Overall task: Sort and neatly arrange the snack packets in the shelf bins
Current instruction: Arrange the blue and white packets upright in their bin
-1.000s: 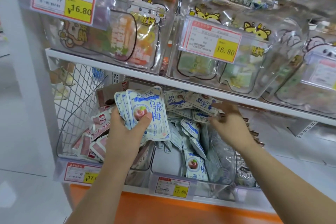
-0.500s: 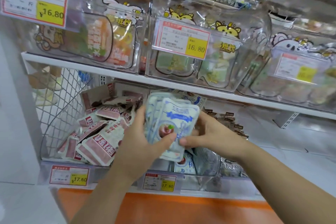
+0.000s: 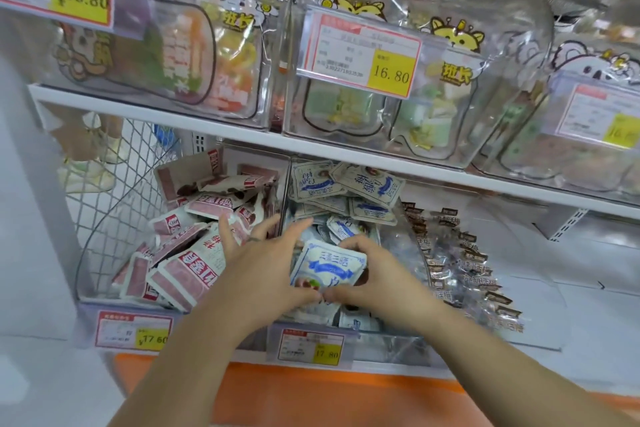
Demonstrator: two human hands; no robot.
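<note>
The shelf bins (image 3: 412, 246) are clear glossy plastic; the blue-white snack packets (image 3: 327, 265) look like smooth film with a soft shine; the pink packets (image 3: 187, 274) look more matt; the side grid (image 3: 114, 204) is white-coated wire; the price tags (image 3: 310, 345) are paper behind clear plastic.

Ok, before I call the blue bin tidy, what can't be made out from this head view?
- Packets under the left hand and right hand in the middle bin: covered by the hands and the top blue packet.
- Small print on the middle bin's price tag: too small.
- Far-right upper tag: blurred, cut by the frame edge.
- Upper bins' contents: glare on clear plastic.
</note>
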